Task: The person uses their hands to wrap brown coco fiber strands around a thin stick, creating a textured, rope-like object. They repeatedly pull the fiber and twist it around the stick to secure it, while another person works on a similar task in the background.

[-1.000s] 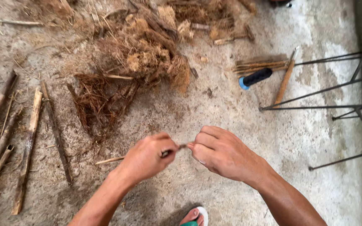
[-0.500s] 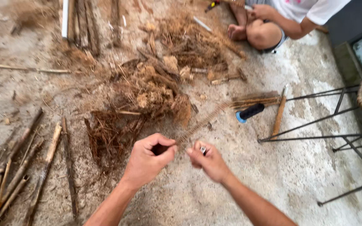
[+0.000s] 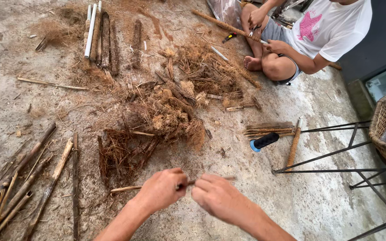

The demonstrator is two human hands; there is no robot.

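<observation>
A thin stick (image 3: 126,188) lies low over the concrete floor (image 3: 327,209) at the near edge, pinched at its right end by the left hand (image 3: 161,191). The right hand (image 3: 220,197) meets it there, fingers closed, apparently on the same stick, though the contact is hidden. Just beyond sits a fibre pile (image 3: 166,114); to the right, a blue-capped tool (image 3: 264,142). Far right, another person (image 3: 309,38) sits.
</observation>
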